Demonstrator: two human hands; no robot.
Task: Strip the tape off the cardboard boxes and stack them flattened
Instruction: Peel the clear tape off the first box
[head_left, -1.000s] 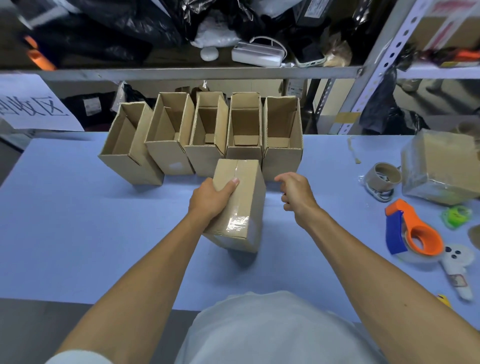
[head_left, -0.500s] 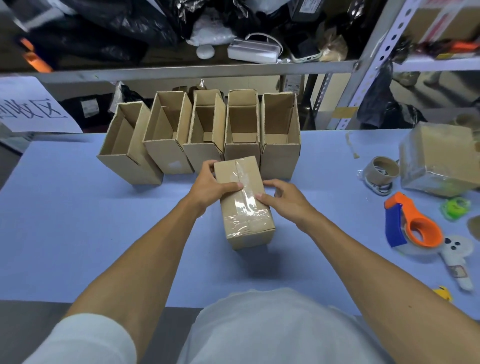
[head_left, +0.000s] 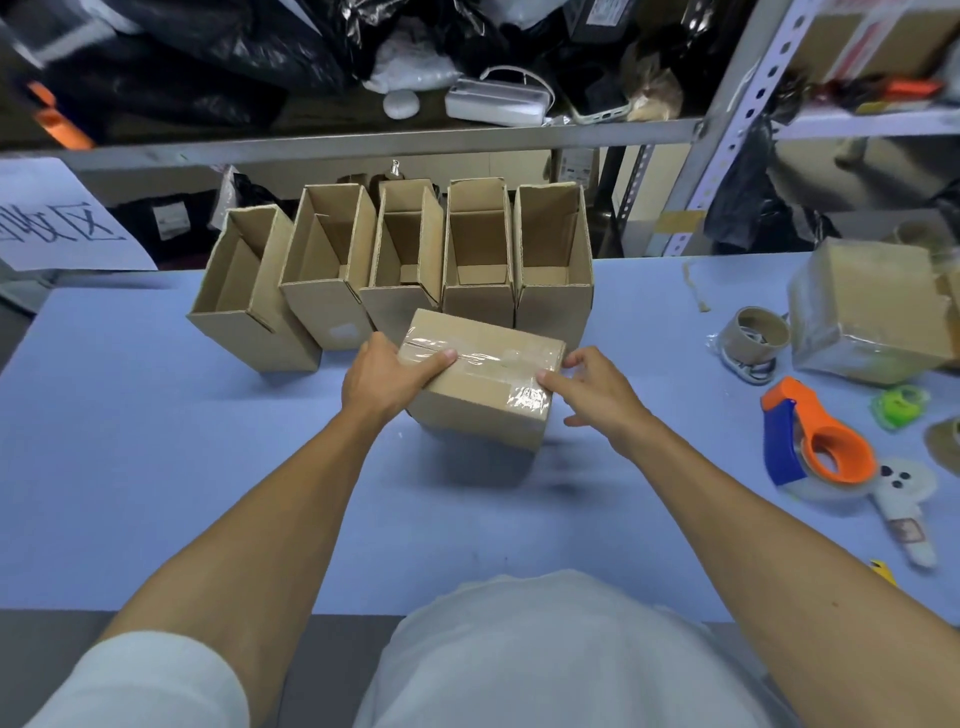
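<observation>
A small taped cardboard box (head_left: 483, 395) lies crosswise at the middle of the blue table (head_left: 130, 441). Clear tape (head_left: 488, 357) runs along its top and down its right end. My left hand (head_left: 387, 376) grips the box's left end, thumb on top over the tape. My right hand (head_left: 597, 387) is at the right end, its fingertips on the tape at the top right corner. Behind the box stands a row of several open cardboard boxes (head_left: 405, 260), upright and side by side.
At the right lie an orange and blue tape dispenser (head_left: 815, 441), a brown tape roll (head_left: 761, 332), a green item (head_left: 901, 405) and a larger wrapped cardboard box (head_left: 878, 312). A cluttered metal shelf (head_left: 363, 143) stands behind the table. A paper sign (head_left: 57, 223) hangs at the left.
The taped box has turned from lengthwise to crosswise. My right hand came in from beside it to its right end, and my left hand shifted to the left end.
</observation>
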